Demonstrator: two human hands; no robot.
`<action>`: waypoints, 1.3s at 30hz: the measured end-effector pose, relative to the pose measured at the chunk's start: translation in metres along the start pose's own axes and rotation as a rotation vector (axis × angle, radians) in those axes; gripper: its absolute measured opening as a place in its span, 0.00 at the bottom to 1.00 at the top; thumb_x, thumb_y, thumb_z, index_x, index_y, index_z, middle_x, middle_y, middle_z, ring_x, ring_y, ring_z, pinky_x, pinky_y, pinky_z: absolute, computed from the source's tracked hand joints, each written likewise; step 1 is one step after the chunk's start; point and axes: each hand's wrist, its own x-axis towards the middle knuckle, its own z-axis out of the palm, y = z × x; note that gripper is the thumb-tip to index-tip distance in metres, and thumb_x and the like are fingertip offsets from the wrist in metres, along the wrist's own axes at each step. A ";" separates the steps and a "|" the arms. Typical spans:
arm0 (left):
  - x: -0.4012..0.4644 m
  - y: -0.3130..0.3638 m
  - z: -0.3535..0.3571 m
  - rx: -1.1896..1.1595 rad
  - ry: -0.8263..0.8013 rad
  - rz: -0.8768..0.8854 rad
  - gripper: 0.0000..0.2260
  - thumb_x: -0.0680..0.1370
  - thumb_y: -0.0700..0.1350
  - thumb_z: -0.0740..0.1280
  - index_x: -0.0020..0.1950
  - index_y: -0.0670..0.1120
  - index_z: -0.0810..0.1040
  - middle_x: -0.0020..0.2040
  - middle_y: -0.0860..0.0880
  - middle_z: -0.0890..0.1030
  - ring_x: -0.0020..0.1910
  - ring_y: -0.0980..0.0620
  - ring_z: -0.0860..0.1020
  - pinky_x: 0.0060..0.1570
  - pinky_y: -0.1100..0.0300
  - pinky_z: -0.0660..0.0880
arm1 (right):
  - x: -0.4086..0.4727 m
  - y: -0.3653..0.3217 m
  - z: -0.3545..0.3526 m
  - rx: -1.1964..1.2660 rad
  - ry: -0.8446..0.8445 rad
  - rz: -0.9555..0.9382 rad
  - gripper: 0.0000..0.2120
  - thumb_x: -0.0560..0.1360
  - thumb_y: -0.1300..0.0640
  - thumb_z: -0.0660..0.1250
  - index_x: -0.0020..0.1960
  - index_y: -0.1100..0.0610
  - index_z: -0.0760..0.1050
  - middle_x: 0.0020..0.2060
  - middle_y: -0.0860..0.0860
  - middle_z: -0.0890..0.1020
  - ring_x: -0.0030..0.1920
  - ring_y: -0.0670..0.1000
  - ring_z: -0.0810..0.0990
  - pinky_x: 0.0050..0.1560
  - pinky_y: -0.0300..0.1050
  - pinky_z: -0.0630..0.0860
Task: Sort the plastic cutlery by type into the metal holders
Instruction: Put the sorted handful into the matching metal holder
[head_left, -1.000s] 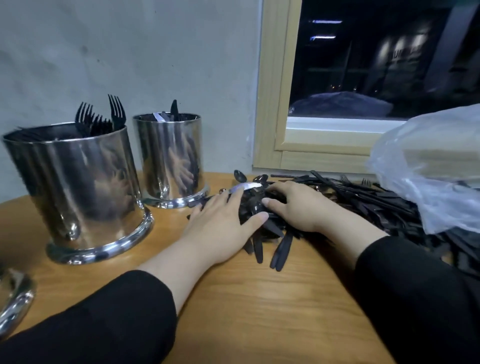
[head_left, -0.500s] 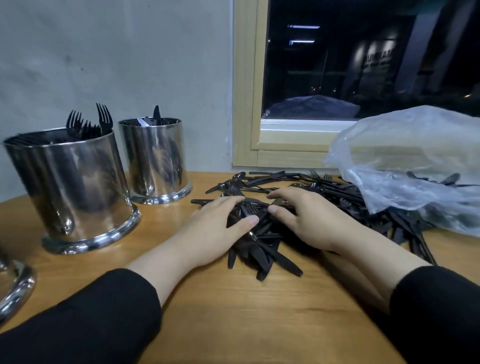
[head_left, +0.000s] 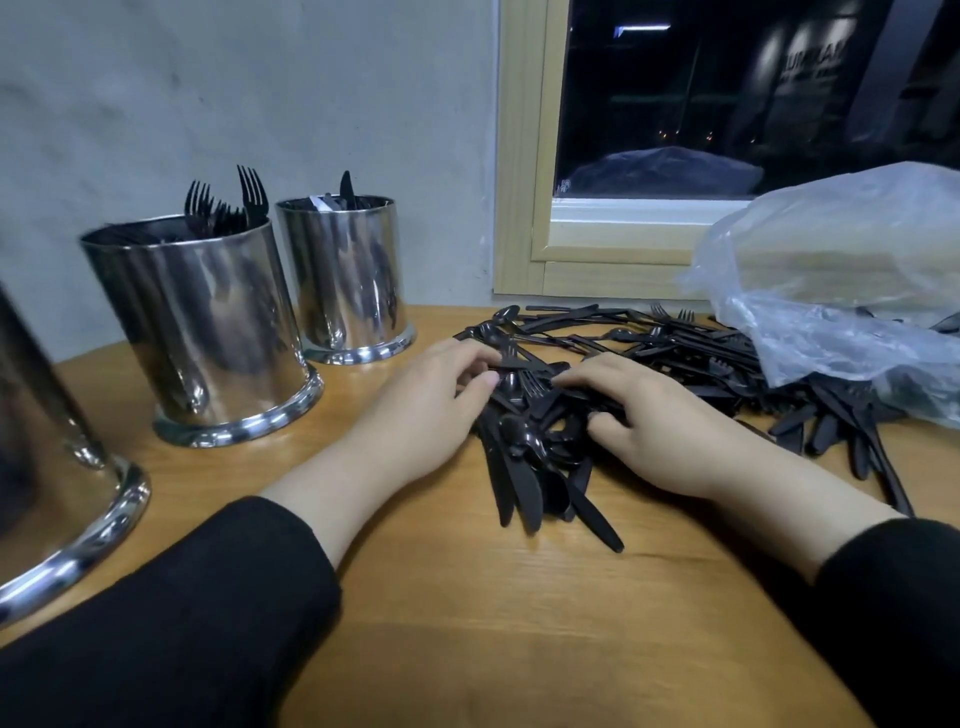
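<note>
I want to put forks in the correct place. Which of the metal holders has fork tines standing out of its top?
The middle holder, the larger of the two fully visible: fork tines rise above its rim. The smaller holder by the wall shows a knife tip instead.

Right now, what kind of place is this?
Probably a cafe or canteen, after dark. Shiny metal holders stand on a wooden table, a big pile of black plastic cutlery lies beside a plastic bag, and the window shows night outside.
</note>
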 end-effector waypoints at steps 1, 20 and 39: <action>0.000 -0.003 -0.002 0.015 0.011 -0.025 0.12 0.84 0.49 0.62 0.67 0.54 0.77 0.59 0.56 0.77 0.58 0.56 0.76 0.58 0.62 0.72 | -0.001 -0.002 -0.001 0.009 -0.024 -0.025 0.22 0.77 0.58 0.62 0.68 0.41 0.72 0.65 0.36 0.72 0.68 0.42 0.70 0.73 0.51 0.67; -0.002 -0.010 -0.009 0.149 -0.329 0.117 0.21 0.76 0.56 0.74 0.68 0.58 0.78 0.73 0.61 0.70 0.65 0.69 0.65 0.55 0.85 0.55 | 0.001 -0.028 0.011 -0.224 0.022 -0.098 0.14 0.77 0.45 0.67 0.61 0.44 0.78 0.52 0.43 0.74 0.58 0.46 0.72 0.65 0.51 0.63; -0.016 0.026 -0.004 -0.648 0.001 -0.028 0.09 0.82 0.44 0.67 0.55 0.42 0.85 0.49 0.46 0.87 0.47 0.57 0.84 0.49 0.66 0.79 | -0.002 -0.049 0.005 0.423 0.340 0.020 0.06 0.78 0.49 0.70 0.45 0.49 0.84 0.36 0.45 0.85 0.38 0.46 0.82 0.40 0.44 0.76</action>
